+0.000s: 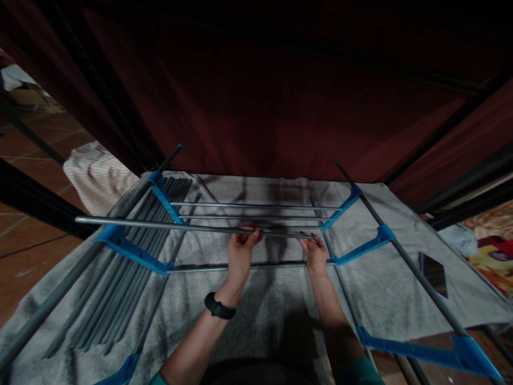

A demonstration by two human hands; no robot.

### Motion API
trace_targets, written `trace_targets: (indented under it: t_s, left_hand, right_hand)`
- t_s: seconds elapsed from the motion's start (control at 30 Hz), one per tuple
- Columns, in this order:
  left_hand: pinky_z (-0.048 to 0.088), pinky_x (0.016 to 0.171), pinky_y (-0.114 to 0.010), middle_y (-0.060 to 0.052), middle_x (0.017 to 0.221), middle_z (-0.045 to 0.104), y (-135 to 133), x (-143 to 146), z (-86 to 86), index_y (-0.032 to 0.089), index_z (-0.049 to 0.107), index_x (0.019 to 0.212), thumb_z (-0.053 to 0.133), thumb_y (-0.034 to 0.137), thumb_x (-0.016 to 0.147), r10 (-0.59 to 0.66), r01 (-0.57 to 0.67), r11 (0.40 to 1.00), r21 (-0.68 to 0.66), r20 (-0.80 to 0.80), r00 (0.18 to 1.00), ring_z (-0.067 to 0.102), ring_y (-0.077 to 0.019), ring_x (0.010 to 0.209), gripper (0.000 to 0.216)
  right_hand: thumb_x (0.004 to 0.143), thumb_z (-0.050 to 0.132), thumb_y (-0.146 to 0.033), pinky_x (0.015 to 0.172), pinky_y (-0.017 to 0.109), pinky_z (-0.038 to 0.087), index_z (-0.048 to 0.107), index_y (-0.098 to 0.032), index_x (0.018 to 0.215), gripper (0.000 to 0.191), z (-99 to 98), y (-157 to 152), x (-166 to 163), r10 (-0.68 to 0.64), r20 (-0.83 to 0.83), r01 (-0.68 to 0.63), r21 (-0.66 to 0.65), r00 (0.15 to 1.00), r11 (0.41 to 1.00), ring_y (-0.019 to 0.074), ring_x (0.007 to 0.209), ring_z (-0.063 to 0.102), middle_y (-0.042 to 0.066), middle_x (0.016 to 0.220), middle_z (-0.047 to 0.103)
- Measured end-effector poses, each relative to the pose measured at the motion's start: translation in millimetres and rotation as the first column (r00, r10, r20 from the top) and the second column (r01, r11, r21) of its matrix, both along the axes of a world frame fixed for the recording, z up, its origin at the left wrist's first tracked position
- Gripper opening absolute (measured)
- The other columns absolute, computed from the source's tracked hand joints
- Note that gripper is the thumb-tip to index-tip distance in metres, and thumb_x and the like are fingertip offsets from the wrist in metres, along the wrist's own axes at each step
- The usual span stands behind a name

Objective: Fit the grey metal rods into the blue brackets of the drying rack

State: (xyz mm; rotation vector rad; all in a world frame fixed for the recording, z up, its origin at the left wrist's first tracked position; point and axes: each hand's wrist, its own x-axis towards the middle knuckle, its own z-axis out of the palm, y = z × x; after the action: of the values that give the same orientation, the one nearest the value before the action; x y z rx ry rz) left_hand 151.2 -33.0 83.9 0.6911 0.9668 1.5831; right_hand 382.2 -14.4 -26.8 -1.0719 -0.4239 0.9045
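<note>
A long grey metal rod (160,224) lies crosswise over a rack frame of grey tubes and blue plastic connectors (132,252). My left hand (240,251) grips this rod near its middle, fingers curled over it; a black band sits on that wrist. My right hand (315,251) pinches the rod's right end, just left of a blue connector (340,211). Two thinner rods (256,206) run parallel behind it, and another rod (208,267) runs below my hands.
A grey towel-like cloth (393,289) covers the surface under the frame. Several spare grey rods (120,289) lie bundled at the left. A dark phone (433,274) rests on the cloth at right. Dark red fabric (260,107) hangs behind. A striped cloth (96,176) lies on the tiled floor.
</note>
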Motion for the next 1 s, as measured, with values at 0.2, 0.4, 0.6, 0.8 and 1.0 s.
trace_targets:
  t_s: [0.2,0.4,0.6,0.8,1.0]
  left_hand:
    - [0.058,0.08,-0.035,-0.001,0.083,0.072,2.5,23.1,-5.4,0.017,0.065,0.08,0.087,0.034,0.061,-0.078,0.079,0.997,-0.024,0.057,0.995,0.069,-0.0158,0.08,0.034]
    - [0.057,0.077,-0.032,-0.002,0.077,0.072,6.1,36.4,-16.0,0.017,0.067,0.076,0.088,0.033,0.06,-0.124,0.131,0.989,-0.072,0.084,0.989,0.069,-0.0153,0.075,0.031]
    - [0.058,0.075,-0.031,-0.002,0.075,0.07,7.0,29.1,-31.5,0.014,0.066,0.081,0.089,0.032,0.06,-0.126,0.153,0.976,-0.157,0.171,0.977,0.069,-0.014,0.07,0.036]
    - [0.058,0.073,-0.03,-0.001,0.073,0.068,8.0,-1.9,-54.8,0.014,0.059,0.082,0.084,0.03,0.069,0.007,0.062,0.953,-0.295,0.227,0.974,0.071,-0.0161,0.072,0.032]
    - [0.056,0.073,-0.028,0.001,0.068,0.065,10.1,-28.6,-64.6,0.014,0.057,0.076,0.077,0.028,0.077,0.102,-0.034,0.946,-0.323,0.194,0.976,0.069,-0.0132,0.069,0.024]
  right_hand:
    - [0.077,0.065,-0.018,0.095,0.038,0.058,0.061,-0.02,0.079,0.004,5.8,1.6,13.0,0.063,-0.231,-0.072,-0.03,0.971,0.997,0.017,0.091,0.072,0.003,0.086,0.073]
    - [0.084,0.068,-0.026,0.097,0.041,0.057,0.062,-0.022,0.083,0.006,6.1,0.2,11.2,0.106,-0.212,-0.112,-0.016,0.972,0.994,0.017,0.094,0.071,0.002,0.086,0.072]
    - [0.083,0.07,-0.028,0.098,0.046,0.056,0.063,-0.023,0.082,0.008,3.1,-0.6,13.2,0.132,-0.22,-0.135,0.002,0.967,0.991,0.0183,0.094,0.071,0.002,0.085,0.073]
    - [0.076,0.077,-0.019,0.104,0.046,0.051,0.062,-0.023,0.076,0.015,3.2,1.2,11.0,0.061,-0.34,-0.051,0.038,0.939,0.998,0.0149,0.091,0.071,-0.003,0.085,0.074]
    - [0.081,0.073,-0.022,0.099,0.042,0.055,0.065,-0.024,0.078,0.009,4.3,3.9,10.2,0.025,-0.338,-0.027,0.0,0.941,1.0,0.0135,0.086,0.072,-0.004,0.08,0.074]
